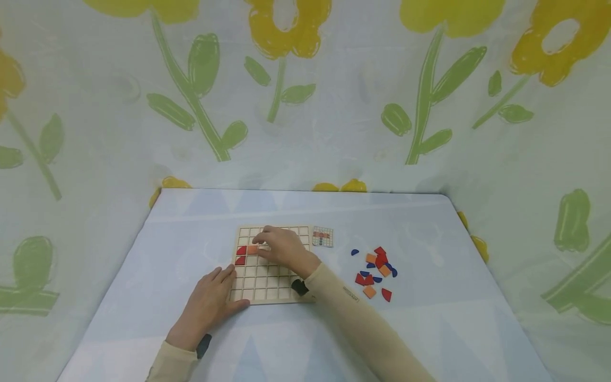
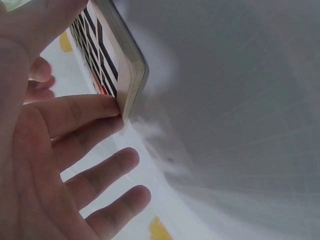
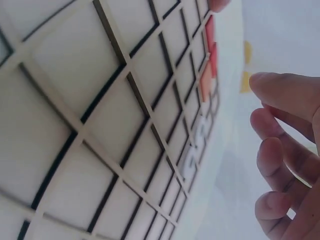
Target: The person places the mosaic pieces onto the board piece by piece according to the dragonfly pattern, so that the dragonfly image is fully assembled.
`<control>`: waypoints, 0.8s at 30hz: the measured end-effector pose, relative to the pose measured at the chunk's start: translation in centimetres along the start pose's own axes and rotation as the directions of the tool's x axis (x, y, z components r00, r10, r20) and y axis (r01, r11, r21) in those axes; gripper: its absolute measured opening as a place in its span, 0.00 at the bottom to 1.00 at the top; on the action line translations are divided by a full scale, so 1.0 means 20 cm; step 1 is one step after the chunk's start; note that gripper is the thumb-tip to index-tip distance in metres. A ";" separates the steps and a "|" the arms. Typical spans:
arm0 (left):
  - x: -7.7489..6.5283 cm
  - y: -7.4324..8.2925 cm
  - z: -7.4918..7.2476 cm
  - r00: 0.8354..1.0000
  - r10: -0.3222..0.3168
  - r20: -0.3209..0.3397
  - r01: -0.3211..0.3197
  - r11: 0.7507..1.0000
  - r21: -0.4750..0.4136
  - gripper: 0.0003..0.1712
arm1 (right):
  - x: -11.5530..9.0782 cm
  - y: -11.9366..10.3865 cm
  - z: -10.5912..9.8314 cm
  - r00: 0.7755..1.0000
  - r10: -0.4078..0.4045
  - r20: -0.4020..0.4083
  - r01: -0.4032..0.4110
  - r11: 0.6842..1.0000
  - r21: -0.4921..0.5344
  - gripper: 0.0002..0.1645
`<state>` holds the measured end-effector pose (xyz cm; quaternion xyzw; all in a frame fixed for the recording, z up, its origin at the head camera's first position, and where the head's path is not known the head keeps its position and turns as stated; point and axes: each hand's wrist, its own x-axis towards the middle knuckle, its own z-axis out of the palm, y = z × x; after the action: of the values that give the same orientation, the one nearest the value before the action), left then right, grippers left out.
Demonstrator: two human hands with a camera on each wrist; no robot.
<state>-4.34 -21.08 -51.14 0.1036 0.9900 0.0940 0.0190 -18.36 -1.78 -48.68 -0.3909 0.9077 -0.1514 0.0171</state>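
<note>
A wooden grid board [image 1: 261,282] lies on the table. Near its left edge two red quarter-circle pieces [image 1: 240,260] sit in cells, one above the other, and an orange square piece [image 1: 252,249] is beside the upper one. My right hand [image 1: 285,249] is over the board close to the orange square; in the right wrist view its bent fingers [image 3: 272,155] hold nothing, with thumb and forefinger apart. My left hand [image 1: 205,300] is at the board's near left corner. Its fingertips touch the board's edge, the other fingers [image 2: 107,175] extended and spread.
A small pattern card [image 1: 322,236] lies against the board's right side. Further right is a loose scatter of blue half-round pieces [image 1: 355,252], orange squares [image 1: 369,291] and red quarter-circles [image 1: 386,294]. A flower-patterned curtain [image 1: 334,132] rises behind the table.
</note>
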 end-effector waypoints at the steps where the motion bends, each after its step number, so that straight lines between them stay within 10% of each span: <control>1: 0.00 0.00 0.00 1.000 -0.002 0.001 0.002 1.000 -0.001 0.53 | -0.02 0.00 -0.01 1.000 -0.006 -0.018 0.006 1.000 -0.005 0.17; 24: -0.01 0.00 0.01 1.000 -0.002 -0.015 0.002 1.000 0.004 0.53 | -0.58 0.23 -0.13 0.953 0.080 -0.293 -0.068 0.996 0.050 0.22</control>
<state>-4.21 -21.14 -51.31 0.1018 0.9904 0.0929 0.0113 -13.84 10.19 -48.46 -0.3292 0.9110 -0.2250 -0.1051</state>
